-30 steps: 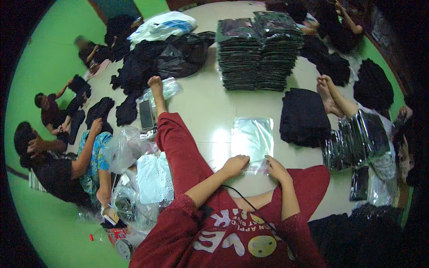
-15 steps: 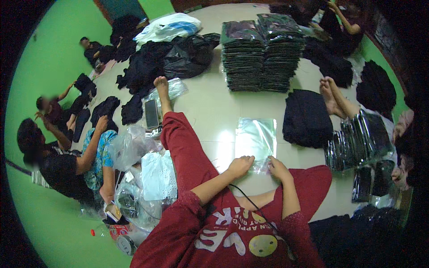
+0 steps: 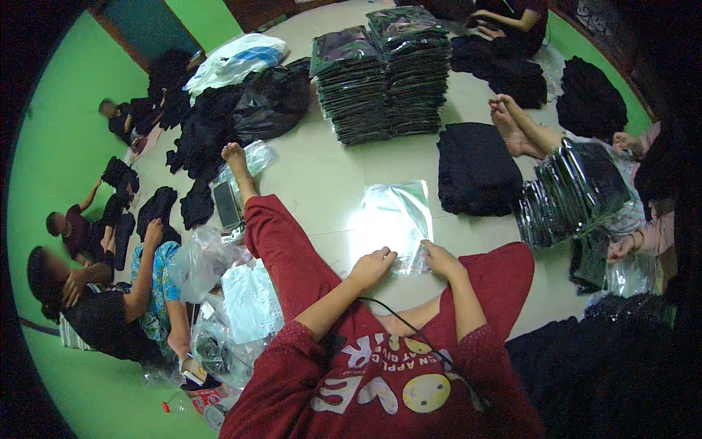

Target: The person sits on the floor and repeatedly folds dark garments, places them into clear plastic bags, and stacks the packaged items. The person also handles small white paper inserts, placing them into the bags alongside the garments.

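Note:
A clear, shiny plastic bag (image 3: 398, 212) lies flat on the pale tiled floor between my legs, glare covering much of it. My left hand (image 3: 374, 268) is at its near left edge, fingers curled down on the film. At the near right corner, my right hand (image 3: 443, 260) pinches the bag's edge between thumb and fingers. Beyond the bag to the right sits a pile of folded black garments (image 3: 479, 170). Farther off stand two tall stacks of black garments in clear bags (image 3: 380, 80).
By my left leg are a phone (image 3: 227, 203), crumpled clear plastic (image 3: 197, 267) and a pale blue perforated sheet (image 3: 252, 300). To the right, bagged garments (image 3: 563, 194) lean beside another person's feet. Black cloth (image 3: 578, 380) heaps at lower right. Several people sit along the walls.
The view has shifted, so most things appear farther left. Both hands stay at the bag's near edge. The glare on the bag has grown, and at the right a person's hand has come into clearer view.

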Motion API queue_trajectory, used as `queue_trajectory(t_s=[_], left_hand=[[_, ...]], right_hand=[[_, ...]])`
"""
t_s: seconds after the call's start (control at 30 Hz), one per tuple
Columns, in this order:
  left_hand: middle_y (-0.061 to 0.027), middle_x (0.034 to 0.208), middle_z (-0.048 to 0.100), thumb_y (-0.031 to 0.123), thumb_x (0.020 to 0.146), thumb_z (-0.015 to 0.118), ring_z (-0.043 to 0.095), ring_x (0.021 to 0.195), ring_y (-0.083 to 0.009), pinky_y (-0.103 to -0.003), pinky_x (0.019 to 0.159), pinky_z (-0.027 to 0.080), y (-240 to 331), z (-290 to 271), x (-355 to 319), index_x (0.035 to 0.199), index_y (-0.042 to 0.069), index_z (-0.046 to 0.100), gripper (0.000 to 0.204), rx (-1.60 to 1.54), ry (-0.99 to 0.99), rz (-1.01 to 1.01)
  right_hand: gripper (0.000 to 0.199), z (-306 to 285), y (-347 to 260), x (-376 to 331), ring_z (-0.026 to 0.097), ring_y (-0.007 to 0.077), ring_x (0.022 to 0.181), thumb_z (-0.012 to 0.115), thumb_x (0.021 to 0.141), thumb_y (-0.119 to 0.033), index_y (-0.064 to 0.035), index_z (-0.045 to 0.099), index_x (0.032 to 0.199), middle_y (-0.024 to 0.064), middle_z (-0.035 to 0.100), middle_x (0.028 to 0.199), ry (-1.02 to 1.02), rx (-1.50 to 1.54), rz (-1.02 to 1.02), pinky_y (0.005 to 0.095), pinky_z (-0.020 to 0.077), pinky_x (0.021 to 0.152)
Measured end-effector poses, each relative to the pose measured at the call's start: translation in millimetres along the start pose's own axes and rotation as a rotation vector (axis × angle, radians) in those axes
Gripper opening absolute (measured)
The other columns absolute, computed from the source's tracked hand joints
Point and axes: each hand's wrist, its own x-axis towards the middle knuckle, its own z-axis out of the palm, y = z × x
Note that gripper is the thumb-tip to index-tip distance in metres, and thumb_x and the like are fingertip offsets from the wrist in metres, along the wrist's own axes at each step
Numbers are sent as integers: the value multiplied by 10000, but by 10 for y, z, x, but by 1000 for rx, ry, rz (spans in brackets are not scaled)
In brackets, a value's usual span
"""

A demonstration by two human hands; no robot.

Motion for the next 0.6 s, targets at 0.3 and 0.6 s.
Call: queue_trajectory(t_s=[0.3,0.6], left_hand=[[-131,867,543,190,814,512,581,764,-324,-408,623,481,6,66,-8,945,81,458,178,-48,14,-22],[-140,877,532,154,798,513,580,755,-318,-411,624,488,171,10,3,945,72,480,172,-86,35,-98]], right_hand=[[414,-124,104,-18,583,362,841,482,841,-169,-64,416,1236,229,600,929,60,-43,102,414,452,738],[455,-276,59,-112,577,340,936,470,814,-84,-69,391,1261,227,591,1012,85,59,107,366,440,835]])
